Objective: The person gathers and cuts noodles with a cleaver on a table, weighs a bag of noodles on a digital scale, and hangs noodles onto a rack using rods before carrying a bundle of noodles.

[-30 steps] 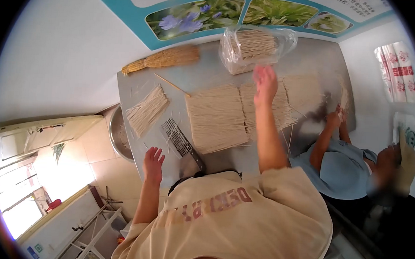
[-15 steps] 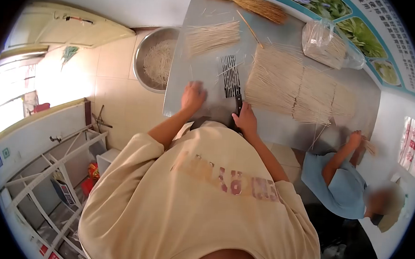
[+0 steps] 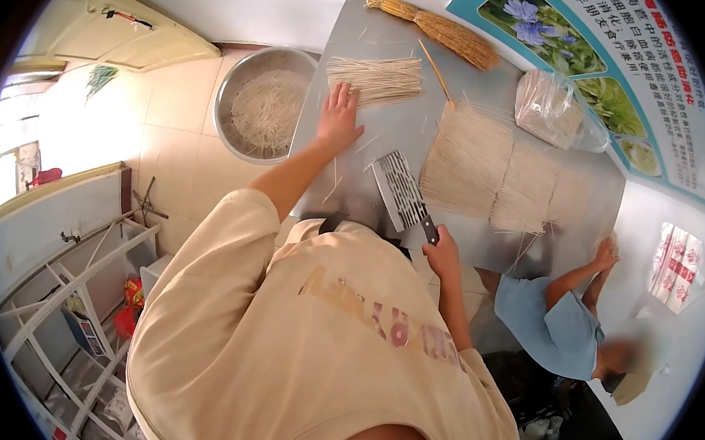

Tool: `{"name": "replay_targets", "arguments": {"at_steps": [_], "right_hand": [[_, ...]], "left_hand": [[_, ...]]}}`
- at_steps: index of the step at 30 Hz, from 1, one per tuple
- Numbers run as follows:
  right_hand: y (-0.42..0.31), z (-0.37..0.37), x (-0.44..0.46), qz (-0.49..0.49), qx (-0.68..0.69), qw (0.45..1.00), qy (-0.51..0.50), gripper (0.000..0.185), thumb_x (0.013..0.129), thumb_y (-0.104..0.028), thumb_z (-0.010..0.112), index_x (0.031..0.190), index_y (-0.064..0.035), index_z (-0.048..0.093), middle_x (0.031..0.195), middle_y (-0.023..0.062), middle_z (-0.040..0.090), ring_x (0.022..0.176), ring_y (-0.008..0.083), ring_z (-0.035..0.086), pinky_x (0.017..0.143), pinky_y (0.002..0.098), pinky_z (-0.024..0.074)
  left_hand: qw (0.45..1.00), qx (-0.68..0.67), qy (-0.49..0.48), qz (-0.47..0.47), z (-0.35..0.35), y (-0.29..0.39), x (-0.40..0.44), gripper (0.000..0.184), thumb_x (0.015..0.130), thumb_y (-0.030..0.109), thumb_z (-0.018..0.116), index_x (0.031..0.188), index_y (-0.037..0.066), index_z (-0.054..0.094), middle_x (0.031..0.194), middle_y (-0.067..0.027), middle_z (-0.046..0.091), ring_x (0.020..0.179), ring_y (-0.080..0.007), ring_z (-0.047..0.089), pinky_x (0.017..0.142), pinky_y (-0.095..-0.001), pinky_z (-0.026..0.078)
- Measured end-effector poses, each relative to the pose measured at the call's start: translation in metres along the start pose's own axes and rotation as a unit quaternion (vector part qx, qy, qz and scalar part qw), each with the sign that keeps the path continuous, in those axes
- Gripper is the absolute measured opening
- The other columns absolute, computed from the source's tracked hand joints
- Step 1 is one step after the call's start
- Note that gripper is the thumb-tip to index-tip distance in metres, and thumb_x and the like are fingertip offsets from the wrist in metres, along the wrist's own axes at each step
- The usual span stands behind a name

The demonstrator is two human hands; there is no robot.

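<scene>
My right hand (image 3: 444,253) was wrapped around the knife (image 3: 400,192) handle, the blade slanting forward and leftward from it. My left hand (image 3: 340,122), nearer the small noodle bundle (image 3: 391,83), lay flat and unclenched, fingertips over its left end; the bundle's long axis ran crosswise, rightward from those fingers.

Wearing a loose, creased beige top (image 3: 282,352) with a wide left sleeve (image 3: 236,226) ending well back from the bare left hand (image 3: 340,125) and a matching right sleeve (image 3: 484,378) ending well back from the bare right hand (image 3: 444,255). Carrying worn block lettering (image 3: 399,331) across the chest, shading from tan on the left hand's side to mauve nearer the right hand. Showing a curved neckline (image 3: 389,425), farther from both hands.
</scene>
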State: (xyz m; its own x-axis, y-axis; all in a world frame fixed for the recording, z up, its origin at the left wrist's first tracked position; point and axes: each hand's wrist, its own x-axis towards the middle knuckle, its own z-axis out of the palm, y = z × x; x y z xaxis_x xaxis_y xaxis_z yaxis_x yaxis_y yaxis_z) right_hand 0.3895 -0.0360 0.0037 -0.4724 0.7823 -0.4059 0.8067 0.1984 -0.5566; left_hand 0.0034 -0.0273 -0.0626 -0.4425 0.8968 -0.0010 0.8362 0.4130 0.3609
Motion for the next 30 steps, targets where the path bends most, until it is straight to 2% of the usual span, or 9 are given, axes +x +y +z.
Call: {"name": "replay_targets", "arguments": {"at_steps": [1,3,5,9,12,15,19,26,30], "right_hand": [[-0.007,-0.003,-0.001,0.066,0.033,0.997,-0.029,0.031,0.067,-0.010,0.062,0.095,-0.0019,0.053,0.074,0.0152,0.058,0.067,0.0284,0.060,0.061,0.0409,0.0471],[-0.016,0.001,0.003,0.136,0.067,0.987,-0.056,0.030,0.068,-0.011,0.062,0.095,-0.0015,0.053,0.077,0.0164,0.061,0.072,0.0327,0.061,0.065,0.0418,0.0482],[-0.021,0.017,0.011,0.149,0.262,0.953,-0.024,0.028,0.068,-0.005,0.060,0.095,-0.0029,0.052,0.070,0.0067,0.057,0.060,0.0195,0.055,0.053,0.0340,0.0452],[-0.042,0.050,0.045,0.192,0.418,0.888,-0.011,0.026,0.072,0.000,0.058,0.096,-0.0046,0.051,0.068,0.0004,0.051,0.048,0.0096,0.047,0.040,0.0268,0.0387],[-0.037,0.077,0.073,0.200,0.489,0.849,-0.016,0.024,0.074,0.002,0.057,0.097,-0.0043,0.049,0.068,0.0018,0.052,0.046,0.0107,0.048,0.039,0.0282,0.0408],[-0.054,0.086,0.095,0.194,0.517,0.833,-0.021,0.021,0.076,0.003,0.057,0.094,-0.0051,0.048,0.069,0.0032,0.053,0.046,0.0127,0.049,0.040,0.0284,0.0427],[-0.069,0.097,0.117,0.213,0.539,0.815,0.002,0.020,0.079,0.001,0.059,0.095,-0.0056,0.050,0.070,0.0033,0.054,0.047,0.0123,0.050,0.041,0.0271,0.0422],[-0.064,0.102,0.120,0.195,0.527,0.825,0.054,0.013,0.080,-0.003,0.064,0.087,-0.0058,0.053,0.070,0.0006,0.053,0.045,0.0087,0.047,0.037,0.0237,0.0366],[-0.062,0.085,0.102,0.170,0.492,0.852,0.056,0.015,0.080,-0.005,0.066,0.089,-0.0047,0.054,0.066,-0.0002,0.052,0.043,0.0087,0.047,0.037,0.0245,0.0367]], "left_hand": [[0.996,0.054,-0.064,0.023,-0.005,-0.006,0.016,0.101,0.072,0.039,0.080,0.152,0.008,0.028,0.159,-0.0151,0.022,0.151,-0.0302,0.012,0.122,-0.0456,0.016],[0.990,0.094,-0.098,0.043,-0.018,-0.012,0.045,0.106,0.070,0.043,0.081,0.153,0.008,0.025,0.160,-0.0158,0.021,0.151,-0.0301,0.011,0.122,-0.0462,0.014],[0.975,0.149,-0.146,0.081,-0.017,-0.021,0.072,0.120,0.066,0.051,0.082,0.156,0.007,0.017,0.161,-0.0175,0.016,0.152,-0.0299,0.008,0.122,-0.0479,0.010],[0.962,0.178,-0.175,0.114,-0.006,-0.032,0.114,0.118,0.067,0.048,0.081,0.155,0.004,0.016,0.159,-0.0171,0.022,0.150,-0.0318,0.014,0.122,-0.0504,0.011],[0.969,0.122,-0.182,0.116,0.010,-0.032,0.125,0.095,0.068,0.034,0.080,0.146,0.004,0.035,0.145,-0.0158,0.041,0.140,-0.0310,0.033,0.116,-0.0478,0.027],[0.989,0.069,-0.081,0.103,0.031,-0.024,0.113,0.037,0.073,0.006,0.065,0.108,0.006,0.055,0.111,-0.0099,0.055,0.110,-0.0278,0.052,0.090,-0.0394,0.045],[0.999,-0.001,-0.054,0.007,0.038,-0.010,0.076,0.032,0.074,0.002,0.059,0.106,0.005,0.058,0.108,-0.0125,0.057,0.108,-0.0325,0.053,0.091,-0.0437,0.045],[0.996,-0.059,-0.037,0.048,0.035,0.010,0.016,0.040,0.072,0.004,0.063,0.111,0.006,0.056,0.116,-0.0119,0.056,0.113,-0.0314,0.051,0.091,-0.0436,0.044],[0.996,-0.034,-0.068,0.054,0.053,0.000,0.030,0.040,0.074,0.013,0.068,0.112,0.007,0.057,0.097,-0.0088,0.063,0.096,-0.0298,0.061,0.085,-0.0408,0.048]]}}
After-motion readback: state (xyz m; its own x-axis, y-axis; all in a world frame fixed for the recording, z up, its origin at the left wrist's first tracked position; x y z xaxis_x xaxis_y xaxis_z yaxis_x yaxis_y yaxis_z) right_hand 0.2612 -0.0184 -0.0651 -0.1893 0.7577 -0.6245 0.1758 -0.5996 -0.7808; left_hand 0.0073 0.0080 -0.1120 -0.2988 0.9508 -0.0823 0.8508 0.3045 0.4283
